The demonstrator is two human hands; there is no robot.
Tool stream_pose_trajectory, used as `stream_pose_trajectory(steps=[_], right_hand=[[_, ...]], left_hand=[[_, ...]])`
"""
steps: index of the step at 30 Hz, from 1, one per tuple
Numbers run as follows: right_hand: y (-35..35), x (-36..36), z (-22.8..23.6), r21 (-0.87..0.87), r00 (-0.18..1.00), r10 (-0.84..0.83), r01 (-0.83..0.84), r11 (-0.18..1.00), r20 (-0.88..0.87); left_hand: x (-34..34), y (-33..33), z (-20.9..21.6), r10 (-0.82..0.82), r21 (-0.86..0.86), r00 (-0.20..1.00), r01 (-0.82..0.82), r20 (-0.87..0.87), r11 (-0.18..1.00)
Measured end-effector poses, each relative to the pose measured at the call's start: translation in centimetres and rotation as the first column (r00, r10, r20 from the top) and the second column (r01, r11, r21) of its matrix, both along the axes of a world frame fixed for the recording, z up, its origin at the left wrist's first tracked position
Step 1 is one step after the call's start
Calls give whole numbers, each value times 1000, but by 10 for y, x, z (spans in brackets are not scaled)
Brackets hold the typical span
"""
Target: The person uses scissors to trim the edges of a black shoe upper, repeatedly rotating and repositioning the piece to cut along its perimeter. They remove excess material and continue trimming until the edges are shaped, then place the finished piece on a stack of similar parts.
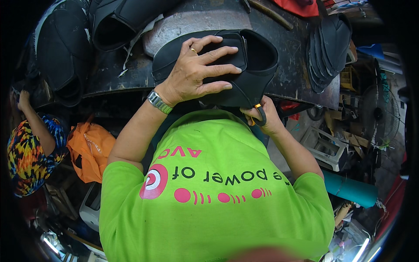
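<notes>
A black shoe upper point(266, 81) lies across the near edge of the worktable, its rounded opening toward the right. On top of it my left hand point(205, 67) rests flat with fingers spread, palm against the black material. My right hand point(269, 117) is closed around scissors point(260, 114) with black and orange handles, right beside the upper's lower right edge. The blades are hidden, so I cannot tell whether they touch the material.
A pale worn slab point(196, 24) lies on the dark worktable point(288, 56). More black uppers point(61, 48) sit at the left, and a stack of black pieces point(327, 52) at the right. Another person's arm point(39, 126) shows at far left, near an orange bag point(89, 150).
</notes>
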State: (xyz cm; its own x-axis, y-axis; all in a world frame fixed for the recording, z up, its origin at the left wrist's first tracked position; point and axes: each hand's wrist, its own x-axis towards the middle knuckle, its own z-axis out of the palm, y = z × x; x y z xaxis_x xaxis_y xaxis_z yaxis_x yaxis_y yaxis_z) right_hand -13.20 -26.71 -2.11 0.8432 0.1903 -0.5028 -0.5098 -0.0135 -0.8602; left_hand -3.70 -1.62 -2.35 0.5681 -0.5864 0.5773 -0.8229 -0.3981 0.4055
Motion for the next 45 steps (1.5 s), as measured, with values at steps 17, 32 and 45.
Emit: stream_pose_trajectory(steps=[17,32,45], right_hand=[[-57,6,33,-741,932,335,-125,660,140],[-134,51,38,-965,949,230,170,198,214],[-25,80,53,-765,811,316,228,603,491]], left_hand=[[0,-1,-7,-3,-397,988,-60,-157,916],[-5,9,2,334,-217,935,-353,-120,910],[-29,-12,4,361,172,918,-334,-164,927]])
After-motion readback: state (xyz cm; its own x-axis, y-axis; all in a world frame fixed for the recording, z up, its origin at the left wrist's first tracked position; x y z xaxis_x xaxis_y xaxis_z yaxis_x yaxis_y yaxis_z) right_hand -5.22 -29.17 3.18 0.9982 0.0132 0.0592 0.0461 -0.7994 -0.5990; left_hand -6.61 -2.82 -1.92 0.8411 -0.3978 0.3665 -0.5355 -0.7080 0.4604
